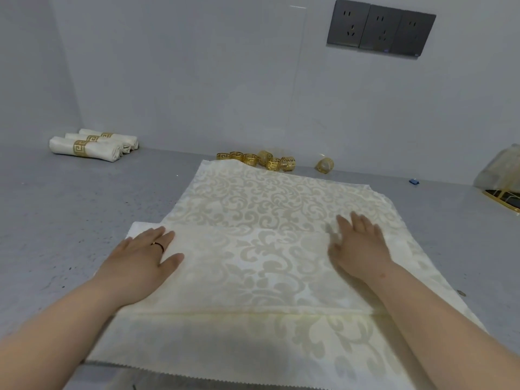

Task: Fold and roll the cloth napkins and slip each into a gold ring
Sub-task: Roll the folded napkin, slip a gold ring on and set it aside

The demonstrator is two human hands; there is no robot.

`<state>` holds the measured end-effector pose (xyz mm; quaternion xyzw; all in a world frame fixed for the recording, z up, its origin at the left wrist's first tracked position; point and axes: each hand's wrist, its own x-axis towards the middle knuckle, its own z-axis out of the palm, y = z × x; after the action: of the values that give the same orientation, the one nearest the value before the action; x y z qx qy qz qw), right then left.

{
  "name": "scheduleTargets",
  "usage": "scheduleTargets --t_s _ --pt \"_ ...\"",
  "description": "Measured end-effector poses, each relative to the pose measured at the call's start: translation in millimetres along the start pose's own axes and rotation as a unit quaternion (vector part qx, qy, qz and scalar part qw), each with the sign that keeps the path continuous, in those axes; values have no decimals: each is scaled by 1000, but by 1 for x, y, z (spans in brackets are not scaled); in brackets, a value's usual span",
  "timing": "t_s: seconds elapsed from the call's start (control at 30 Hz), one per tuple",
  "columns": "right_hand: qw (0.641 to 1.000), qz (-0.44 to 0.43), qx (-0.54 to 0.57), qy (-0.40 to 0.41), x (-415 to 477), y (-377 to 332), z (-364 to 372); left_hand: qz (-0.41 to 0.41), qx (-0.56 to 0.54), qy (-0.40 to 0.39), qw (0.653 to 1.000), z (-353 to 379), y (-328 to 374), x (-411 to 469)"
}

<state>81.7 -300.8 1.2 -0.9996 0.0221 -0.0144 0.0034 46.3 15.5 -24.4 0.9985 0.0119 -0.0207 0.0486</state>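
Note:
A cream damask napkin (253, 198) lies spread on the grey counter (70, 206), with a folded band across its near half. My left hand (143, 257) lies flat on the left end of that fold, fingers straight. My right hand (357, 243) presses flat on the right end, fingers spread. Several gold rings (259, 159) sit in a row just beyond the napkin's far edge, and one more gold ring (325, 165) stands apart to the right. Three rolled napkins in gold rings (90, 146) lie at the far left by the wall.
A wall rises behind the counter with a bank of dark power sockets (380, 28) up right. A clear bag over a gold-edged tray (501, 178) sits at the right edge. A small blue scrap (413, 181) lies near it.

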Motion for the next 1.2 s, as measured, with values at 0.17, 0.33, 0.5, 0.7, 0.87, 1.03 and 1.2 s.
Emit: scheduleTargets --t_s 0.17,0.33,0.5,0.7,0.87,1.03,1.2 --pt "969 -200 128 -65 -13 -69 2 -4 -9 -2 1000 -2 0 1" --pt "957 -236 136 -99 -11 -71 14 9 -17 -19 1000 -10 -5 5" --pt "956 -242 136 -96 -10 -69 18 -40 -117 19 992 -30 -27 42" --pt "956 -245 131 -91 -7 -70 19 -81 -137 -56 986 -49 -40 61" --pt "956 -247 128 -87 -5 -70 20 -94 -451 -31 887 -51 -46 47" --pt "956 -250 129 -84 -6 -70 20 -123 -552 -119 816 -49 -54 19" --pt "949 -257 166 -75 -10 -70 16 -132 -500 -180 837 -45 -62 -4"
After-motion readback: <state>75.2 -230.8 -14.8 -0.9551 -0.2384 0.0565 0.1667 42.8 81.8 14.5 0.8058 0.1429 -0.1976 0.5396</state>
